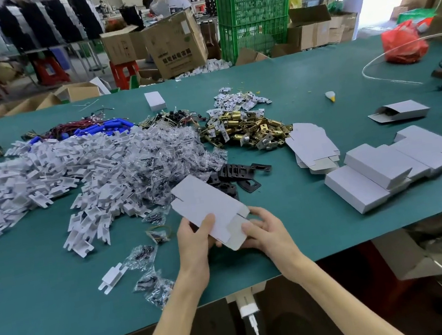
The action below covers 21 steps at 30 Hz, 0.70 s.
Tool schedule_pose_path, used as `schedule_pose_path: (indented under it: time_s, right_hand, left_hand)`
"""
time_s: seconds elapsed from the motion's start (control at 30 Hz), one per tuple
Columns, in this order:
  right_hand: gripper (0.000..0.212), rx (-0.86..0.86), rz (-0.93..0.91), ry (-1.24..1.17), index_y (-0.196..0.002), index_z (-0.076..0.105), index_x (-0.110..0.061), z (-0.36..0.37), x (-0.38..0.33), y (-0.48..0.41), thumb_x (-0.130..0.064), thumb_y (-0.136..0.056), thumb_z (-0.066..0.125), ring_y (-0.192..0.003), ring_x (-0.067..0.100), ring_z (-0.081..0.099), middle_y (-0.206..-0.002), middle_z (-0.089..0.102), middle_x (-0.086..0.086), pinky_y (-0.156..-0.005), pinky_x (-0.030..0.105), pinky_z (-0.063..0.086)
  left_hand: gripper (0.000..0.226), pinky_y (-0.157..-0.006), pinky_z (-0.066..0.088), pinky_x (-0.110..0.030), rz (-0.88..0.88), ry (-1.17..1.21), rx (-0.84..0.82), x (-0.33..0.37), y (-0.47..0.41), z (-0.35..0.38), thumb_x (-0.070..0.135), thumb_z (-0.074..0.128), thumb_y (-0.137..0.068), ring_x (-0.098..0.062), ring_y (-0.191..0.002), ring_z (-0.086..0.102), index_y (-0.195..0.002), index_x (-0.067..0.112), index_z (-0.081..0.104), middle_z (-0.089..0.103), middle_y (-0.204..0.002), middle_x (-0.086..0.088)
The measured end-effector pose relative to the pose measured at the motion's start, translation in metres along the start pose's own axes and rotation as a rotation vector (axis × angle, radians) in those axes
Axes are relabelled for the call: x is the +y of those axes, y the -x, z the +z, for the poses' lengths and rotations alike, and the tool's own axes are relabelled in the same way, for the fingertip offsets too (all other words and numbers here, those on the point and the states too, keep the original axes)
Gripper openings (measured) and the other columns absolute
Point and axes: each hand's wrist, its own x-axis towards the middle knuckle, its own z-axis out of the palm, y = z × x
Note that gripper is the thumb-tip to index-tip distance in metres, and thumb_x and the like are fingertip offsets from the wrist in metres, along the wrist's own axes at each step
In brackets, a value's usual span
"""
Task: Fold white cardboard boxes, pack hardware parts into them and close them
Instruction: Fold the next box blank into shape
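Note:
A flat white cardboard box blank [205, 203] is held above the green table [303, 94], slanting away from me. My left hand [195, 241] grips its near left edge, thumb on top. My right hand [265, 231] holds the near end flap, fingers curled round it. Hardware lies behind: a brass latch pile [249, 131], black plates [239, 174], white plastic brackets [46, 173] and clear bags of small parts [163, 163]. A stack of flat blanks [312, 146] lies to the right.
Several closed white boxes [388, 167] are stacked at the right, an open one [400, 111] beyond them. A red bag [403, 43] and clear tubing [385, 61] are at the far right. Loose bags [150, 283] and a bracket [112, 277] lie near my left arm.

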Motion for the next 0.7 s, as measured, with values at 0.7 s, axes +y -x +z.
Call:
schedule_pose_path:
  time_s: [0.7]
  right_hand:
    - [0.035, 0.06, 0.008, -0.055, -0.132, 0.061, -0.017, -0.002, 0.0, -0.001, -0.011, -0.097, 0.066, -0.1, 0.026, 0.071, -0.114, 0.075, 0.012, -0.085, 0.041, 0.057]
  left_hand:
    - [0.066, -0.081, 0.059, -0.027, 0.066, 0.103, -0.131, 0.001, 0.017, -0.001, 0.071, 0.042, -0.095, -0.021, -0.104, 0.074, -0.116, 0.019, 0.076, 0.076, -0.119, -0.01]
